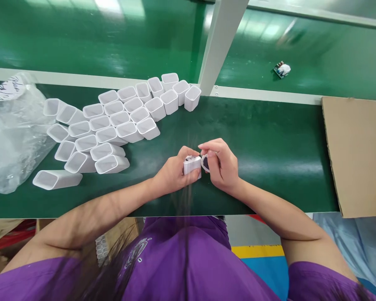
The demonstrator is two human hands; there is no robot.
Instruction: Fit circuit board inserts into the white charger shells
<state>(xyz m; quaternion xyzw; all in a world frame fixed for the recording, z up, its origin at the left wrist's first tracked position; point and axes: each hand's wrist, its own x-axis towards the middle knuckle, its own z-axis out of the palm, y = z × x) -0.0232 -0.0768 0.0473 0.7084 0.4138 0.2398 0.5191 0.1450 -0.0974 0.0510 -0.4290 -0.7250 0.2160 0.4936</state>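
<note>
Centre frame, above the green desk (269, 146): left hand (172, 173) grip closed around a white plastic housing (191, 164), long axis left-right, open end facing right. Right hand (222, 167) pinches a small white end cap (204, 162), touching that open end. Empty housings (113, 125) clustered upper left.
</note>
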